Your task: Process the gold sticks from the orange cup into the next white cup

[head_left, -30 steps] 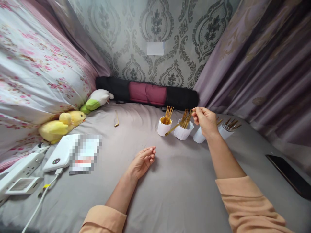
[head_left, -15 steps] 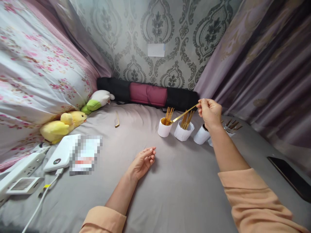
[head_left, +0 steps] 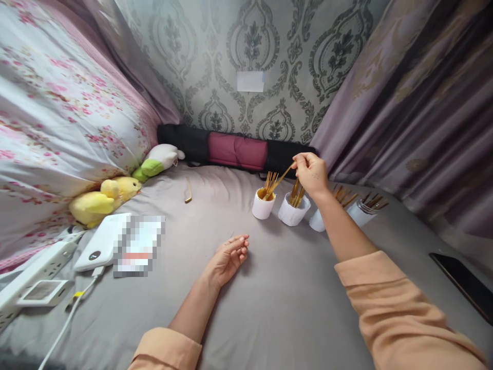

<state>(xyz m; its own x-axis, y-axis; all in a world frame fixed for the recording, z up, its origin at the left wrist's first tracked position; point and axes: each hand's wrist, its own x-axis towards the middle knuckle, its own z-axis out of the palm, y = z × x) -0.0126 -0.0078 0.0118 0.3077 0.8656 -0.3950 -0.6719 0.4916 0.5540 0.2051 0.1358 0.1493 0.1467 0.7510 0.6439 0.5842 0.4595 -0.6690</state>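
Observation:
My right hand (head_left: 311, 173) pinches the handle end of a gold utensil (head_left: 278, 182), whose lower end dips into the leftmost white cup (head_left: 263, 204) among other gold utensils. Beside that cup stands a second white cup (head_left: 292, 211) holding more gold pieces, and two further cups (head_left: 358, 211) stand behind my right forearm. My left hand (head_left: 228, 258) rests palm up on the grey sheet (head_left: 269, 298), fingers loosely curled, holding nothing. A single gold utensil (head_left: 188, 191) lies alone on the sheet farther left.
A black and maroon roll (head_left: 236, 150) lies along the patterned wall. Plush toys (head_left: 102, 199) sit against a floral pillow at left. A white power bank (head_left: 100, 250), power strip (head_left: 33, 270) and cable lie at left. A dark phone (head_left: 462, 282) lies at right, next to curtains.
My right hand lifted the gold utensil from beside the second cup, swung it leftward, then lowered its end into the leftmost cup. The left hand stayed still.

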